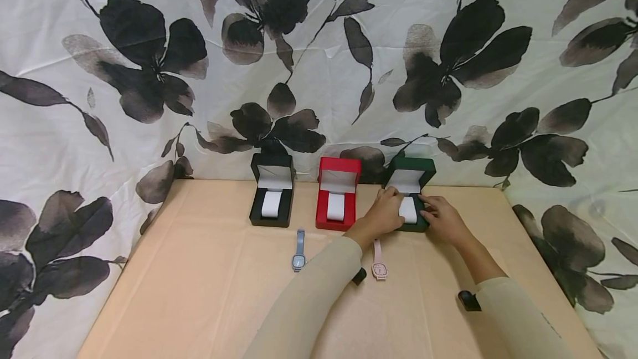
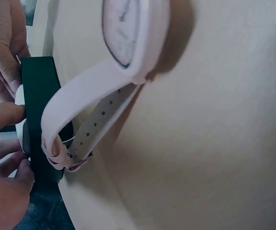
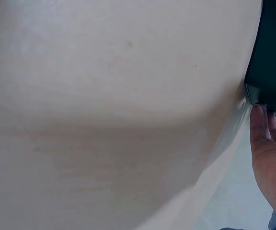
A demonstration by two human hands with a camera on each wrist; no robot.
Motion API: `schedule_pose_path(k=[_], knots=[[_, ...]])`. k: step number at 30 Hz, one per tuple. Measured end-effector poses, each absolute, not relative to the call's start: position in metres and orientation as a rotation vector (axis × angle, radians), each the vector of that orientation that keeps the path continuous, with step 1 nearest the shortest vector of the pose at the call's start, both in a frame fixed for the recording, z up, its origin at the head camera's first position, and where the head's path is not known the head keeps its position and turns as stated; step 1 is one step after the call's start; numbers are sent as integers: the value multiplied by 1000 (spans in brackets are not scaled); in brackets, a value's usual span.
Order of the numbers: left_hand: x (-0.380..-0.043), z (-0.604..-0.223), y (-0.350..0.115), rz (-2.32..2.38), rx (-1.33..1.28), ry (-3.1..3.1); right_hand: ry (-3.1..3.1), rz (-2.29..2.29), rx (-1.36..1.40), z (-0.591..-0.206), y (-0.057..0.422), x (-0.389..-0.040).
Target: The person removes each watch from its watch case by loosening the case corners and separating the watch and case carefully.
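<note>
A green watch box stands with its lid raised and a white cushion inside. My left hand is at the box's left side, and its fingers reach over the edge towards the cushion; whether they pinch it is unclear. On the right side, my right hand holds the box by its wall, fingertips against the green end in the right wrist view. A pink watch lies on the table in front of this box, its strap buckled into a loop in the left wrist view.
Left of the green box stand an open red watch box and an open black watch box, each with a white cushion. A blue watch lies before them on the tan tabletop. Floral fabric hangs directly behind.
</note>
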State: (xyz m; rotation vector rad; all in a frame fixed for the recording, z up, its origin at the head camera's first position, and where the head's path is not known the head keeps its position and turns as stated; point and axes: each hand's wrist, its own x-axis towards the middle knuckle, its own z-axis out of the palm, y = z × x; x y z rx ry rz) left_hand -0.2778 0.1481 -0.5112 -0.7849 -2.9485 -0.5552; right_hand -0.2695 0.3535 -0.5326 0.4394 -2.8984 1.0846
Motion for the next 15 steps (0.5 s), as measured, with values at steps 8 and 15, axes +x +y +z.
schedule_pose_path(k=[8, 15], knots=[[-277, -506, 150, -495, -762, -3034, -2897, 1086, 430, -532, 353, -270], [-277, -504, 151, -490, -736, -3080, -2895, 1076, 435, -533, 352, -272]])
